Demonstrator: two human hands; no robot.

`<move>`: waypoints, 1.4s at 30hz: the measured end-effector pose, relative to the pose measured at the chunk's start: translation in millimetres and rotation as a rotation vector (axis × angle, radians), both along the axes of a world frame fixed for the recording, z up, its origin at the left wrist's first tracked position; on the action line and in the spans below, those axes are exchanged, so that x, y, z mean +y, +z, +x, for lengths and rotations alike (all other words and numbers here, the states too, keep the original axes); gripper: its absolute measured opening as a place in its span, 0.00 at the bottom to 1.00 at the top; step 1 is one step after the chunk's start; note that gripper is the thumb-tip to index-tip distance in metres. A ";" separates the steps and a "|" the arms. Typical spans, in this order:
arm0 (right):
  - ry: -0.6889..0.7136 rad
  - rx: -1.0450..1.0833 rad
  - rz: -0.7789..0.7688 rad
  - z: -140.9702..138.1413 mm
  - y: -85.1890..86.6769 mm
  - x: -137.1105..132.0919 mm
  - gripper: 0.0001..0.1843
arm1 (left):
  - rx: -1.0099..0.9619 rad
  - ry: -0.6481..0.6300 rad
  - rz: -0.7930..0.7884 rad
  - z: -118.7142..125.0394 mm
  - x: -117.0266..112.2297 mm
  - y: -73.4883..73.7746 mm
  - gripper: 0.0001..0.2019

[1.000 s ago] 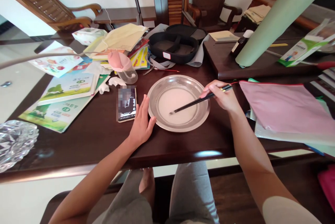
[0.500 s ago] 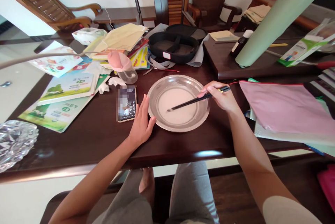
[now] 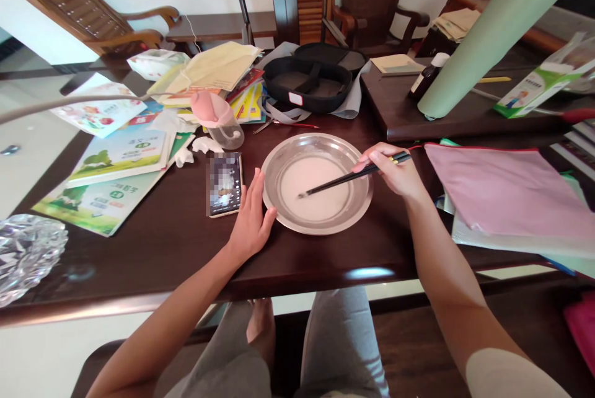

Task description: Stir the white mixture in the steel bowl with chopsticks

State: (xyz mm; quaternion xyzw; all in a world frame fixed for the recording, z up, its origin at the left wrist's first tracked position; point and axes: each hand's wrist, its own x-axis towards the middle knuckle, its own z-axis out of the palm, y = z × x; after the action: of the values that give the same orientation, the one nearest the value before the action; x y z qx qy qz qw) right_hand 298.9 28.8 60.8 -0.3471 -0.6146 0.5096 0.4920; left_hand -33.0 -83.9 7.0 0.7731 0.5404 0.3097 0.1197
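A round metal plate (image 3: 318,226) with a wide sloping rim stands near the table's front edge. A whitish liquid or paste (image 3: 316,178) covers its bottom. My right hand (image 3: 393,168) is closed round black chopsticks (image 3: 344,179) with gold bands, held at a low slant over the plate. Their tips, coated with something pale, reach the white stuff left of its middle. My left hand (image 3: 253,218) rests against the plate's left rim, fingers stretched out. Just left of that hand lies a phone (image 3: 226,184) with a lit, partly blurred screen.
A pink-lidded cup (image 3: 218,116), crumpled tissues (image 3: 204,145) and workbooks (image 3: 116,181) lie to the left. Behind the plate sits an open black case (image 3: 307,85). A tall green flask (image 3: 488,44) and a pink pouch (image 3: 506,190) are at the right, a glass dish (image 3: 30,255) far left.
The chopsticks and my right hand have shifted very slightly to the right. My left hand and the plate have stayed put. The phone's picture has changed.
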 end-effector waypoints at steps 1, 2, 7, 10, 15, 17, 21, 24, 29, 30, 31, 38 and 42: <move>-0.021 -0.005 0.014 0.4 -0.2 0.3 0.16 | 0.000 -0.002 0.003 0.0 0.0 -0.1 0.35; -0.062 -0.003 0.029 2.0 0.2 1.1 0.16 | -0.002 -0.004 0.004 0.0 -0.1 -0.2 0.35; -0.247 0.059 0.065 13.0 5.3 5.9 0.20 | -0.012 -0.005 -0.005 -0.3 0.0 -0.5 0.35; -0.152 0.038 0.031 9.6 4.3 3.8 0.20 | -0.011 -0.011 -0.005 -0.5 0.2 -0.4 0.35; -0.068 -0.048 0.027 3.0 0.0 2.2 0.19 | -0.012 -0.007 -0.003 -0.3 0.2 -0.1 0.35; -0.162 -0.027 0.051 6.9 1.3 4.5 0.19 | -0.015 -0.006 -0.004 -0.3 0.2 -0.2 0.35; -0.262 0.062 0.060 13.6 5.5 6.8 0.20 | -0.020 -0.007 -0.001 -0.2 0.2 -0.4 0.35; -0.139 0.029 0.015 8.7 4.3 3.7 0.20 | -0.026 -0.011 0.003 -0.2 0.2 -0.8 0.35; -0.044 -0.022 0.005 2.1 0.6 2.0 0.17 | -0.032 -0.010 0.001 -0.4 0.4 -1.0 0.35; -0.093 -0.012 0.017 3.7 1.4 3.1 0.18 | -0.032 -0.009 -0.001 -0.3 0.4 -0.8 0.35; -0.150 0.009 0.027 6.0 2.6 4.4 0.18 | -0.034 -0.009 -0.003 -0.2 0.3 -0.4 0.35; -0.118 0.046 -0.010 6.3 5.7 3.2 0.21 | -0.039 -0.011 -0.011 0.3 -0.2 0.8 0.35; -0.028 -0.023 -0.018 0.3 1.5 1.1 0.18 | -0.026 -0.011 -0.013 0.1 0.1 0.3 0.36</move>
State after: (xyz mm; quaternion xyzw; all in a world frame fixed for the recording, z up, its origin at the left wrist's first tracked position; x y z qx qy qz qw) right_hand 299.2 29.9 62.3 -0.3657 -0.6108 0.5042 0.4888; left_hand -32.9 -83.7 7.3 0.7711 0.5365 0.3156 0.1336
